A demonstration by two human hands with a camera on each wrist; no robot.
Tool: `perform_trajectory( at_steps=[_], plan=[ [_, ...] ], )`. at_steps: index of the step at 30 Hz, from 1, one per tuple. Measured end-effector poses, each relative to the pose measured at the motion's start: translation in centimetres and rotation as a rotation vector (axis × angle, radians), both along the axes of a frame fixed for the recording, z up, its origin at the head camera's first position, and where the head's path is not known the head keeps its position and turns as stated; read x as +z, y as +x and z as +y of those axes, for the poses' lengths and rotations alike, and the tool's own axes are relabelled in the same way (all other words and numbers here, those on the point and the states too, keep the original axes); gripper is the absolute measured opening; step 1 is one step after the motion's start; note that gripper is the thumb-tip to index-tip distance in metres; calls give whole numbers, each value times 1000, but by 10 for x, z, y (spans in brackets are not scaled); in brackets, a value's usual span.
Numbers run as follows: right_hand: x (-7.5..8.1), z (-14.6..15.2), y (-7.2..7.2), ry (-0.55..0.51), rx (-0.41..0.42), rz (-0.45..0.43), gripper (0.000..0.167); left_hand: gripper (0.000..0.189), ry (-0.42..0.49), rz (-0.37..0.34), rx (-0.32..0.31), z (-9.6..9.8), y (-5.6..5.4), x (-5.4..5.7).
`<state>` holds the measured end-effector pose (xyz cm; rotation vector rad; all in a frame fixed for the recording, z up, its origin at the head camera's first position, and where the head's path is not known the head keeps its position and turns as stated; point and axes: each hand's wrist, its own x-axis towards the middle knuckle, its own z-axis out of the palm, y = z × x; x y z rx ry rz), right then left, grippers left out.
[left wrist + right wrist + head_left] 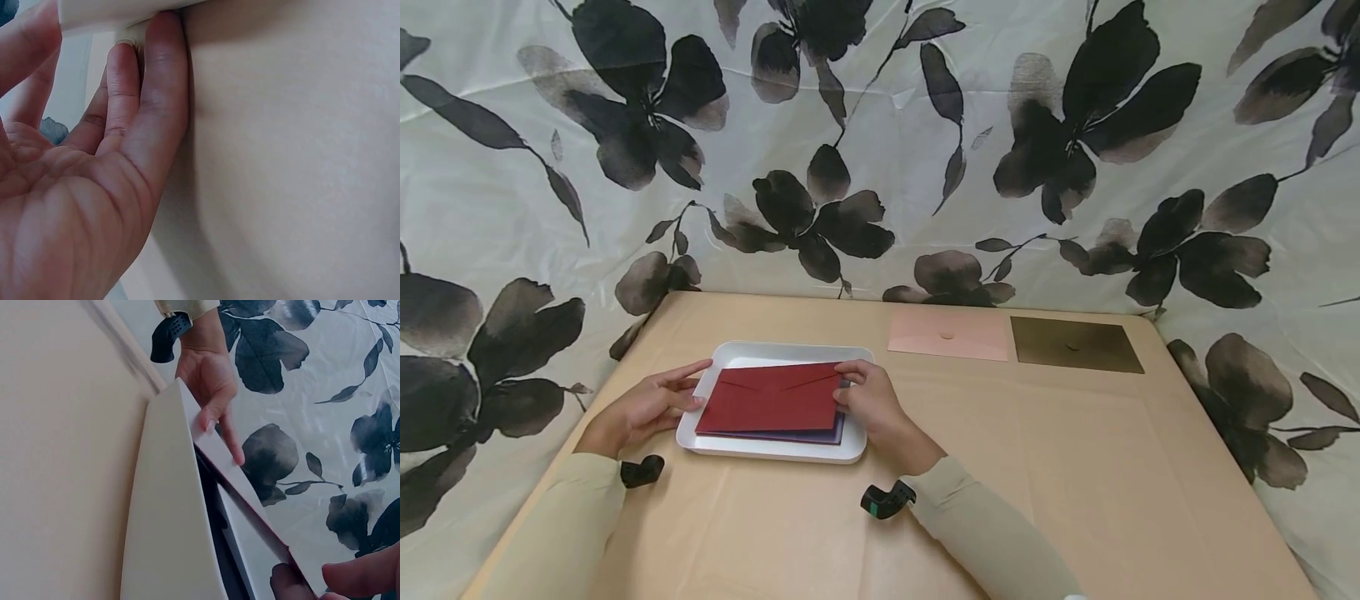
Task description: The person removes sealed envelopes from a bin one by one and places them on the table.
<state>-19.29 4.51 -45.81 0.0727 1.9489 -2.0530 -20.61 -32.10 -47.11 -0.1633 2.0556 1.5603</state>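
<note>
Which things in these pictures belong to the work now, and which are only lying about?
In use:
red envelope, pinched by the right hand
purple paper beneath it
white tray, held by the left hand

Apparently just lying about:
pink envelope
gold envelope

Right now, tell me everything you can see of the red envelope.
The red envelope is a flat, plain, dark-red rectangle that looks like paper. Its flap side faces up; the flap looks closed, its slanting edges showing as faint lines near the far side. It lies lengthwise over a purple one in the white tray. The right hand pinches its right end, which looks slightly raised.
</note>
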Motion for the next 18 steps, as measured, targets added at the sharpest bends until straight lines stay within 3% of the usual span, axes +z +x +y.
perform_trajectory(
  at_steps=[13, 18],
  plan=[
    [-10, -9, -5, 98, 17, 6, 47, 85, -19, 19, -13, 0, 1, 0],
    [-8, -8, -6, 114, -1, 28, 51, 85, 22, 16, -4, 0, 1, 0]
  ],
)
